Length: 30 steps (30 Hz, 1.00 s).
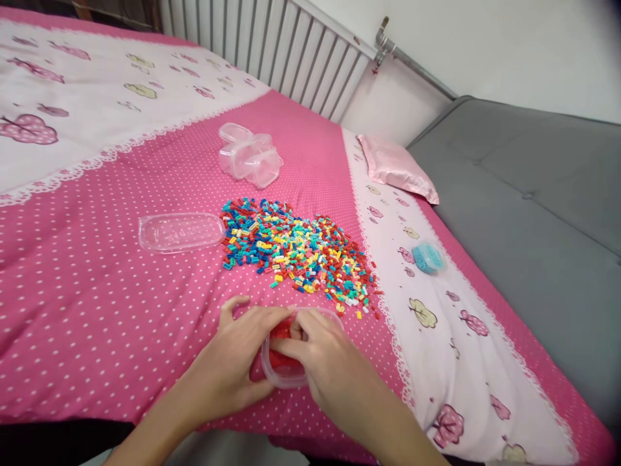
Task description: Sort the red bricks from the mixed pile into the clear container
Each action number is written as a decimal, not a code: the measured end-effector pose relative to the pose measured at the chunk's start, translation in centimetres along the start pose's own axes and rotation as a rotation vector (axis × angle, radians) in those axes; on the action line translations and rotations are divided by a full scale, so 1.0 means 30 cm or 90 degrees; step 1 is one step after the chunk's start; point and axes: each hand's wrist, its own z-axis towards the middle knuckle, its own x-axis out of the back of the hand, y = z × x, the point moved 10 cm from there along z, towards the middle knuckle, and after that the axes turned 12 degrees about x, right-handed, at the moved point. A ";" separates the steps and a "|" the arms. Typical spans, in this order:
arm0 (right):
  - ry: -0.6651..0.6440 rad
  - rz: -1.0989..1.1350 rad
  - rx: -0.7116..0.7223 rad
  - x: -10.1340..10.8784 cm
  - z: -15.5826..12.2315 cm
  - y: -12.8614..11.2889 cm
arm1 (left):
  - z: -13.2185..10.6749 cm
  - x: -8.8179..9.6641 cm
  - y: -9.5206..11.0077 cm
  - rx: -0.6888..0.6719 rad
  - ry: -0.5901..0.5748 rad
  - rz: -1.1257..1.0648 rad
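A clear plastic container [284,380] with red pieces [280,357] inside stands on the pink bedspread close to me. My left hand [237,353] grips its left side, thumb low against the wall and fingers at the far rim. Inside the container, my right hand [325,349] has its fingers curled among the red pieces; what the fingertips hold is hidden. Just beyond both hands spreads a pile of small multicoloured toy bricks [295,246]. A clear lid [179,233] lies flat at the pile's left edge.
Several clear containers [250,155] are grouped behind the pile. To the right sits a small tub with blue contents [429,257]. A pink pillow [398,168] lies near the grey headboard [524,194]. A white radiator [272,52] stands along the far bed edge.
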 end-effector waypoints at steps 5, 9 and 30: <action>-0.018 -0.029 0.015 -0.011 0.007 0.000 | -0.001 -0.003 0.003 -0.003 -0.007 0.002; -0.004 -0.022 0.026 0.002 0.000 -0.001 | 0.001 0.001 0.003 0.003 -0.005 0.009; -0.008 -0.025 0.056 0.012 -0.026 -0.008 | 0.001 -0.012 -0.006 0.001 -0.012 0.018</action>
